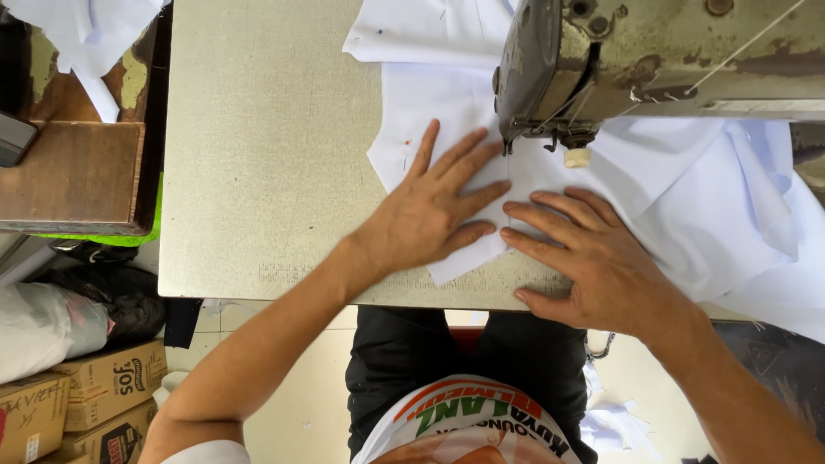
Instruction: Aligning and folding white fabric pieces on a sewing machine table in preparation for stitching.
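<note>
White fabric (687, 185) lies on a speckled grey sewing table (258, 172), running under the worn metal head of a sewing machine (653, 56). My left hand (430, 210) lies flat on the cloth with its fingers spread, the fingertips close to the presser foot (528, 142). My right hand (593, 258) also presses flat on the cloth just right of the left one, fingers pointing left toward the seam line. Neither hand grips anything. The needle itself is hidden behind the machine head.
A brown wooden side table (73, 176) stands at the left with a dark phone (13, 137) on it. Cardboard boxes (86, 399) and bagged bundles (51, 322) sit on the floor below. More white cloth (86, 34) lies at the top left.
</note>
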